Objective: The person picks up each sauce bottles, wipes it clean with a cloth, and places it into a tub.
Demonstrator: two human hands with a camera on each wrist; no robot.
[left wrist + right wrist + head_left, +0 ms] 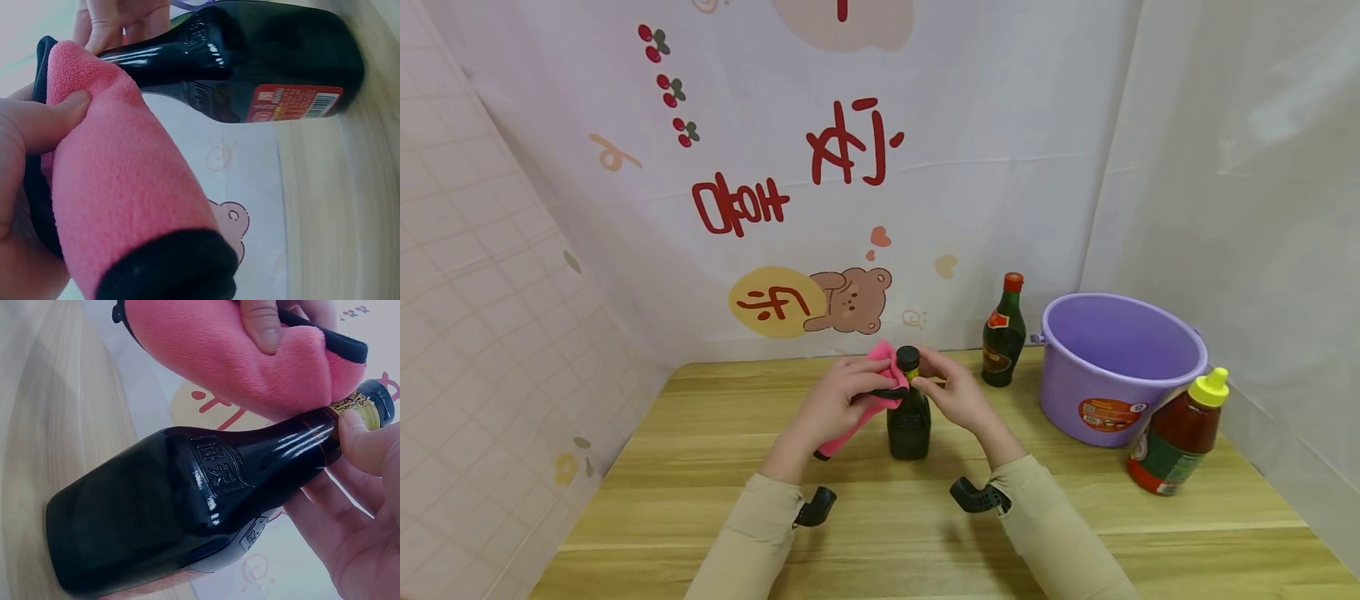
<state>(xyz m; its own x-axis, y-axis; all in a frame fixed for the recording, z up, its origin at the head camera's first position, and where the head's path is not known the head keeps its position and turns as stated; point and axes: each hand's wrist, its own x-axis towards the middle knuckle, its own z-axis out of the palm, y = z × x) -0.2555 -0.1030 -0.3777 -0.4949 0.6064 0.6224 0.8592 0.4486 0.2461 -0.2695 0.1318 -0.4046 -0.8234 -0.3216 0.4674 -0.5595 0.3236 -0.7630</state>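
Observation:
A dark glass sauce bottle [909, 432] with a black cap stands upright on the wooden table. My right hand [953, 390] holds its neck, thumb on the yellow neck label [359, 411] just below the cap. In my left hand [838, 400] is a folded pink cloth [131, 181] with black edging, gripped between thumb and fingers. The cloth lies against the bottle's neck from the left. A red label with a barcode [322, 105] shows low on the bottle in the left wrist view.
Behind to the right stands another dark bottle with a red cap [1013, 283]. A purple bucket [1075, 408] is at the right, and a red sauce bottle with a yellow nozzle cap [1176, 437] leans by it. A printed white curtain [985, 192] hangs behind the table [865, 533].

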